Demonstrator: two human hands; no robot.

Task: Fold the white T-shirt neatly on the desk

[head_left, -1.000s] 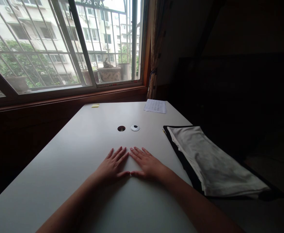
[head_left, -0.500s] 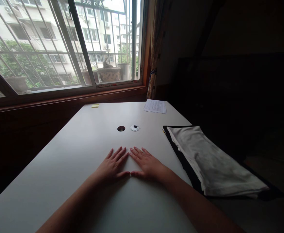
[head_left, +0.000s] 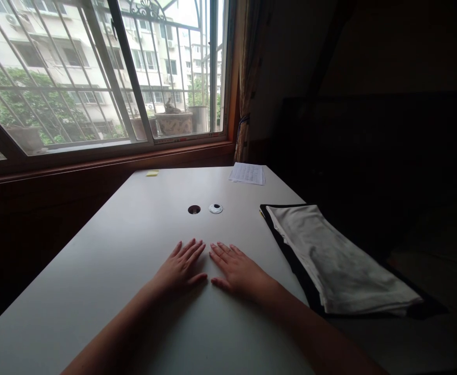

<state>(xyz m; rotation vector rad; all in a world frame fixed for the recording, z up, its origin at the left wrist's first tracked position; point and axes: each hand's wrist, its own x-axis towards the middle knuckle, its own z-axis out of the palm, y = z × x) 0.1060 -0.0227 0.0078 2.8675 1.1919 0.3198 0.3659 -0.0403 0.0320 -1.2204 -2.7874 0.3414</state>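
My left hand [head_left: 183, 264] lies flat on the white table [head_left: 96, 260], palm down with fingers spread. Beside it, my right hand [head_left: 236, 268] rests the same way, a thin ring on one finger. A narrow gap separates the fingertips and thumbs of the two hands. Neither hand holds anything. To the right of my right hand lies folded grey-white cloth [head_left: 341, 260] on top of black cloth [head_left: 287, 255], reaching over the table's right edge. Beyond my fingertips are a round dark hole [head_left: 194, 209] in the tabletop and a white round cover [head_left: 215, 208] with a dark opening.
Printed papers [head_left: 247, 174] lie at the far right of the table, and yellow sticky notes [head_left: 152, 173] at the far left. Behind stands a barred window [head_left: 107, 78] with a tied curtain [head_left: 244, 120] at its right. The room's right side is dark.
My hands have drawn slightly apart, so the fingertips and thumbs that nearly touched now have a gap between them. The view has shifted a little; the cloths and papers lie as before.
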